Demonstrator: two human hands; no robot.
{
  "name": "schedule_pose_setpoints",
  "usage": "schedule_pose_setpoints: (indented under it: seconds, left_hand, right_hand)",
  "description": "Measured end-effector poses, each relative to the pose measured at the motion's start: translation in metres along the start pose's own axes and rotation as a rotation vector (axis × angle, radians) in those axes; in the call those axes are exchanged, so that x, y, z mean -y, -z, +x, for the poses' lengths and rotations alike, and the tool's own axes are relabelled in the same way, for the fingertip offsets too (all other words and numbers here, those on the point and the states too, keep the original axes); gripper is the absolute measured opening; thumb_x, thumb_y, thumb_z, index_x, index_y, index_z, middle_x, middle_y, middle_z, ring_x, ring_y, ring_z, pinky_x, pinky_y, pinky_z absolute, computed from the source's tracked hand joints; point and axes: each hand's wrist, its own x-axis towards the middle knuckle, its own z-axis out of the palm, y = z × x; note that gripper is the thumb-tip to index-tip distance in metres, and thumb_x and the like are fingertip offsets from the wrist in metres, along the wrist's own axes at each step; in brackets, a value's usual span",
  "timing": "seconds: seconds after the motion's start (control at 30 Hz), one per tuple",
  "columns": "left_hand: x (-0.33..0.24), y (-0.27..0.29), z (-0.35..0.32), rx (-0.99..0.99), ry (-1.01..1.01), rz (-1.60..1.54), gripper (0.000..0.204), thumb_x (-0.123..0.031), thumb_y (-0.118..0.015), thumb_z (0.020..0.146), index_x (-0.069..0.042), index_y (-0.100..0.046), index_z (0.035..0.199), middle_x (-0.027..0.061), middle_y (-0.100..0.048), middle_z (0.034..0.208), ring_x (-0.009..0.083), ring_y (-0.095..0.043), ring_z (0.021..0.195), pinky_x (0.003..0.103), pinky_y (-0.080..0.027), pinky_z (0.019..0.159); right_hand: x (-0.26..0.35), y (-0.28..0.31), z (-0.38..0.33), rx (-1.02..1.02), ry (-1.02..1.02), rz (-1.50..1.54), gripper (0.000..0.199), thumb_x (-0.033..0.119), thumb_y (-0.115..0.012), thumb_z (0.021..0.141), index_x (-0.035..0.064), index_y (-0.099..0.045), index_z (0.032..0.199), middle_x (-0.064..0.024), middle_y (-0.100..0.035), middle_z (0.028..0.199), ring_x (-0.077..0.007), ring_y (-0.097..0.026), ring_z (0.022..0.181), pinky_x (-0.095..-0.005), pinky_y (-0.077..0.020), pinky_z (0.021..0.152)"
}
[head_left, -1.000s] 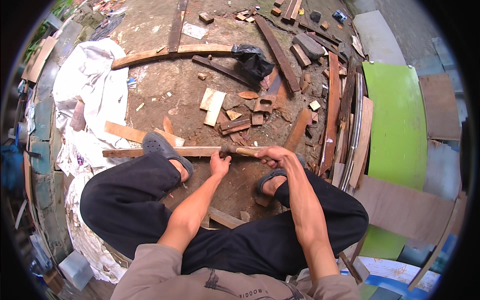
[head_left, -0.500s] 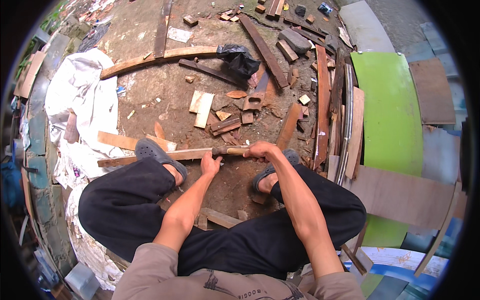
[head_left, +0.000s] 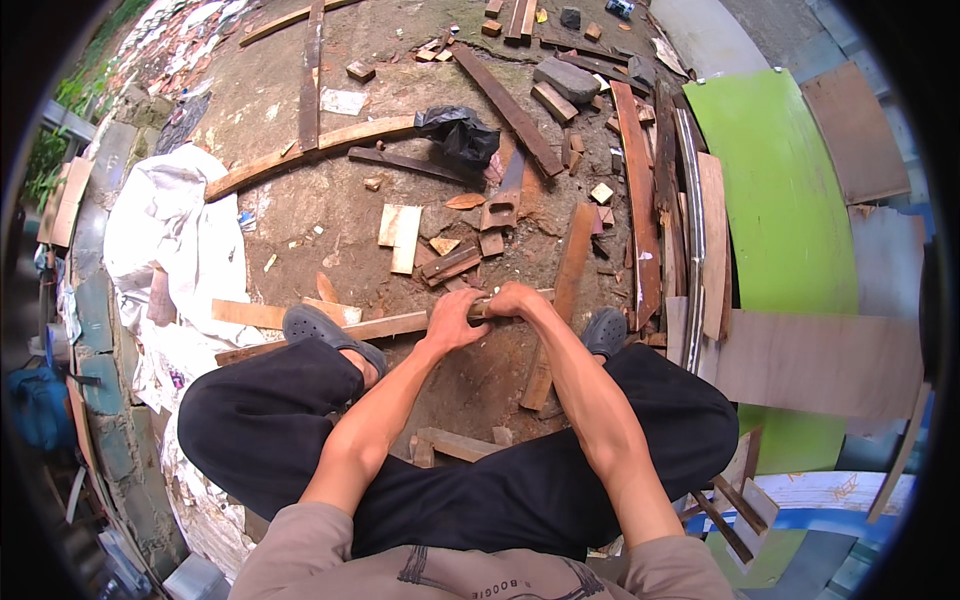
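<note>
My right hand (head_left: 516, 299) is closed around the wooden handle of a hammer (head_left: 479, 311), most of which is hidden by my fingers. Right beside it, my left hand (head_left: 452, 321) curls over the hammer's head end, above a long wooden strip (head_left: 393, 325). What lies inside the left fingers is covered. The strip runs crosswise in front of me, its left end by my left clog (head_left: 322, 327). A brown plank (head_left: 574, 262) slants under or past its right end, near my right clog (head_left: 604, 333).
Ahead lie a handsaw (head_left: 501, 206), a black plastic bag (head_left: 462, 135), pale board pieces (head_left: 402, 237) and several wood offcuts. White sacking (head_left: 180, 240) covers the left side. Long planks (head_left: 637, 190) and a green panel (head_left: 775, 190) lie to the right.
My left hand has moved right and up, and now curls over the hammer's head end beside my right hand. My right clog has shifted right. The view has tilted slightly.
</note>
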Motion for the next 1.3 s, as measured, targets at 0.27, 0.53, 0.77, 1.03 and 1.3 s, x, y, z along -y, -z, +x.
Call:
schedule_pose_setpoints:
  seconds: [0.27, 0.53, 0.77, 1.03, 1.3]
  left_hand:
    - [-0.018, -0.006, 0.044, 0.413, 0.258, 0.019, 0.038, -0.032, -0.071, 0.074, -0.008, -0.069, 0.103, 0.0222, -0.068, 0.101, 0.0387, -0.064, 0.099, 0.047, -0.050, 0.087]
    - [0.009, -0.014, 0.034, 0.355, 0.153, -0.029, 0.035, -0.030, -0.070, 0.080, -0.006, -0.067, 0.103, 0.0204, -0.068, 0.100, 0.0392, -0.063, 0.097, 0.045, -0.048, 0.083]
    - [0.005, -0.013, 0.037, 0.383, 0.207, -0.076, 0.034, -0.019, -0.066, 0.072, -0.004, -0.068, 0.102, 0.0254, -0.067, 0.096, 0.0429, -0.063, 0.095, 0.048, -0.050, 0.084]
    - [0.017, -0.026, 0.037, 0.290, 0.124, -0.038, 0.031, -0.017, -0.067, 0.071, -0.006, -0.070, 0.100, 0.0230, -0.068, 0.093, 0.0401, -0.065, 0.093, 0.046, -0.051, 0.082]
    - [0.024, -0.015, 0.037, 0.392, 0.077, -0.088, 0.034, -0.010, -0.064, 0.070, -0.006, -0.069, 0.103, 0.0226, -0.069, 0.092, 0.0403, -0.066, 0.090, 0.046, -0.052, 0.080]
  right_hand:
    - [-0.131, -0.051, 0.014, -0.351, -0.336, 1.026, 0.068, 0.061, -0.062, 0.083, -0.0016, -0.064, 0.110, -0.0175, -0.068, 0.100, -0.0297, -0.065, 0.083, -0.0412, -0.0503, 0.069]
    - [-0.170, -0.141, 0.030, -0.377, -0.633, 0.565, 0.112, 0.051, -0.081, 0.069, 0.0022, -0.019, 0.149, -0.0260, -0.036, 0.148, -0.0434, -0.045, 0.130, -0.0470, -0.0399, 0.108]
    - [-0.185, -0.150, 0.015, -0.596, -0.493, 0.881, 0.075, 0.029, -0.077, 0.062, -0.0037, -0.049, 0.123, -0.0213, -0.063, 0.113, -0.0342, -0.063, 0.103, -0.0408, -0.0512, 0.087]
    - [-0.124, -0.122, -0.038, -0.737, -0.349, 1.066, 0.070, 0.040, -0.078, 0.071, -0.0032, -0.054, 0.120, -0.0198, -0.064, 0.107, -0.0322, -0.064, 0.096, -0.0407, -0.0504, 0.083]
    - [-0.057, -0.112, -0.092, -0.801, 0.078, 0.668, 0.063, 0.034, -0.080, 0.075, -0.0001, -0.050, 0.118, -0.0213, -0.067, 0.102, -0.0342, -0.066, 0.096, -0.0415, -0.0506, 0.082]
